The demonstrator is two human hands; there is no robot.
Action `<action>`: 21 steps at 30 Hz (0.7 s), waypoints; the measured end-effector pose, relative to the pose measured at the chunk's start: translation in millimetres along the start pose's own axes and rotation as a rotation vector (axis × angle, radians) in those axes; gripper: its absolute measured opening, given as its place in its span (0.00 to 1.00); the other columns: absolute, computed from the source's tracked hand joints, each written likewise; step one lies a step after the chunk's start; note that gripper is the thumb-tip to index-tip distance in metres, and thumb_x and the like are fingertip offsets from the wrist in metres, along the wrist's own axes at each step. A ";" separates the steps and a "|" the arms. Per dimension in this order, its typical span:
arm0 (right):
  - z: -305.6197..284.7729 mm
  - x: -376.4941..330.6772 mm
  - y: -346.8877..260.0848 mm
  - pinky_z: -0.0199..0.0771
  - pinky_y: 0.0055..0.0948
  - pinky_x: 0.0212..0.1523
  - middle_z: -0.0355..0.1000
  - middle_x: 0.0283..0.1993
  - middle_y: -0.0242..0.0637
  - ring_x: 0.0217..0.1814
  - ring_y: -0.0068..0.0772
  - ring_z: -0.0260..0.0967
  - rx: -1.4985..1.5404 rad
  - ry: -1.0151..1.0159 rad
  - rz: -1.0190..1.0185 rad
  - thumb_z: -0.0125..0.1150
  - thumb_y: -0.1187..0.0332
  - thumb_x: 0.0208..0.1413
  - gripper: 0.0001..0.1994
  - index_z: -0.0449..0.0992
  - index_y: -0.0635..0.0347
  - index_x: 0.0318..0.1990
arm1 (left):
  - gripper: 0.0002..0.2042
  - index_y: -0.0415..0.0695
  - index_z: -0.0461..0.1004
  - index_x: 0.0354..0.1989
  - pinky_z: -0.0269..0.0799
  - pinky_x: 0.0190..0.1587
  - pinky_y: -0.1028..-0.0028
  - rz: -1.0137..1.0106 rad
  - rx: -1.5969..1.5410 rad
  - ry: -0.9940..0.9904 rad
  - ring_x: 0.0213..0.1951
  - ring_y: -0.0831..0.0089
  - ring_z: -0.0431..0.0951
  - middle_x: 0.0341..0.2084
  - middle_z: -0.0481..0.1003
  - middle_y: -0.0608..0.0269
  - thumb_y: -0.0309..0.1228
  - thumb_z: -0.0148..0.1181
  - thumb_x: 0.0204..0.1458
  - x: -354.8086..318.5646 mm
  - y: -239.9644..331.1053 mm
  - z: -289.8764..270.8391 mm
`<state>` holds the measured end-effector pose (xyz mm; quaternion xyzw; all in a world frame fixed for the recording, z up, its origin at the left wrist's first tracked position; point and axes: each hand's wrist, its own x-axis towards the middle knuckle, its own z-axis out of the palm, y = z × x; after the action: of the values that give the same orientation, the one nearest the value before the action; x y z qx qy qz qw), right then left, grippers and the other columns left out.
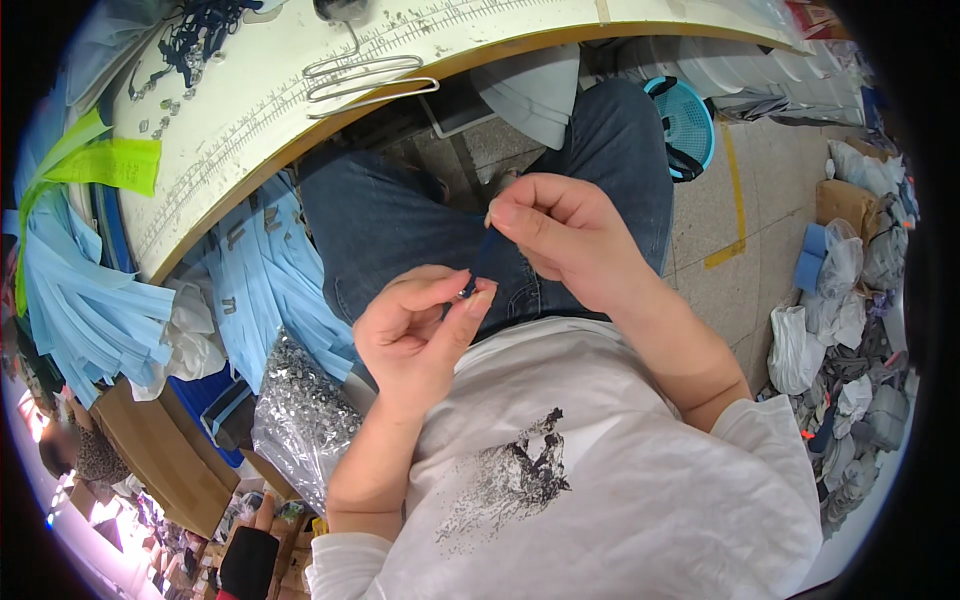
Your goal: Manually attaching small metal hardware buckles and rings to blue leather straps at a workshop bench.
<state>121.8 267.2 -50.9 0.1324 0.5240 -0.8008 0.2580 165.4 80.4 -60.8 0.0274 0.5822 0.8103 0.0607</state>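
Cream ruler-marked desk (270, 60) stood ahead | left hand (412, 325) pinched small silver metal fitting (464, 294) at narrow dark-blue strap (484, 252); right hand (570, 235) pinched strap's upper end | fastening judged unfinished

A narrow navy-blue strap (484, 256) and a small shiny silver piece (464, 294) show at the centre, with dark-blue denim jeans (390, 215) toward twelve o'clock and a white short-sleeved T-shirt (640, 450) printed in speckled black toward five. A cream, tan-edged tabletop (280, 58) with black ruler markings spans eleven o'clock, a fluorescent yellow-green ribbon (125, 165) shows at ten, long pale-blue strips (90, 290) at nine, and a clear plastic bag (325, 465) of silver-and-black pieces (297, 390) at eight. At two o'clock are a turquoise round mesh basket (688, 118) and yellow floor tape (738, 190).
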 end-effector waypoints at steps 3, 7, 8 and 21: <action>3.9 1.2 -1.4 0.45 0.13 0.16 0.63 0.22 0.17 0.19 0.05 0.50 0.034 -0.019 0.018 0.59 0.62 0.61 0.10 0.76 0.61 0.38 | 0.12 0.35 0.74 0.42 0.81 0.38 0.71 0.049 -0.023 0.016 0.37 0.67 0.80 0.38 0.74 0.50 0.11 0.59 0.49 4.0 0.5 2.3; 8.7 -1.6 -11.3 0.48 0.13 0.17 0.63 0.23 0.18 0.20 0.06 0.52 0.060 -0.041 -0.001 0.59 0.63 0.62 0.10 0.76 0.61 0.38 | 0.12 0.36 0.74 0.41 0.81 0.37 0.70 0.085 -0.040 0.001 0.37 0.66 0.80 0.38 0.74 0.50 0.11 0.59 0.48 5.4 5.1 1.2; 13.2 -5.0 -11.4 0.51 0.13 0.20 0.64 0.24 0.18 0.23 0.06 0.54 0.003 -0.024 0.007 0.59 0.63 0.62 0.10 0.75 0.61 0.38 | 0.11 0.36 0.74 0.40 0.81 0.36 0.69 0.086 -0.026 0.010 0.37 0.65 0.80 0.38 0.74 0.50 0.11 0.60 0.48 4.4 5.3 0.3; 5.5 84.4 -222.9 0.61 0.17 0.23 0.68 0.25 0.25 0.23 0.14 0.62 -0.663 0.299 -1.061 0.59 0.65 0.60 0.12 0.76 0.68 0.40 | 0.14 0.37 0.70 0.51 0.72 0.33 0.83 0.007 0.081 0.103 0.32 0.78 0.77 0.30 0.77 0.60 0.19 0.58 0.56 28.0 37.8 -18.1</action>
<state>-71.1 309.8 82.5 -0.1214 0.7685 -0.5879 -0.2216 133.1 55.2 -31.5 -0.0101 0.6168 0.7866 0.0268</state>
